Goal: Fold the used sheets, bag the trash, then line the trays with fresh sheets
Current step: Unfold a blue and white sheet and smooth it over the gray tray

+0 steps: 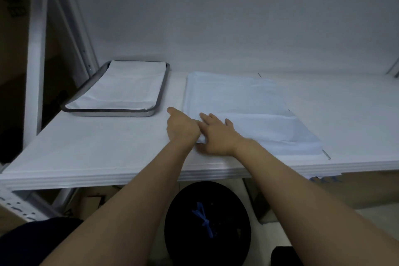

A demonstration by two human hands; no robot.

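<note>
Pale-blue sheet (241, 101): spread flat on the white shelf (97, 147), stretched away from the fingers toward the wall; its near left corner is bunched up between the two hands.
Left hand (183, 128): reached forward on a bare, nearly straight arm; most fingers (194, 124) are curled in against the bunched corner, which appears to be gripped, while one digit is pointed forward, just outside the sheet's left edge.
Right hand (218, 135): laid palm down just beside the left hand and touching it; the fingers (208, 117) are held straight and slightly spread, pressed flat on the sheet, with nothing gripped.
Metal tray (108, 112): set to the left of and beyond the left fingers, apart from them, and lined with a white sheet (123, 88).
Black bag (185, 233): seen below the shelf's front edge, nearer than both wrists, with a blue tie (203, 218) on top.
</note>
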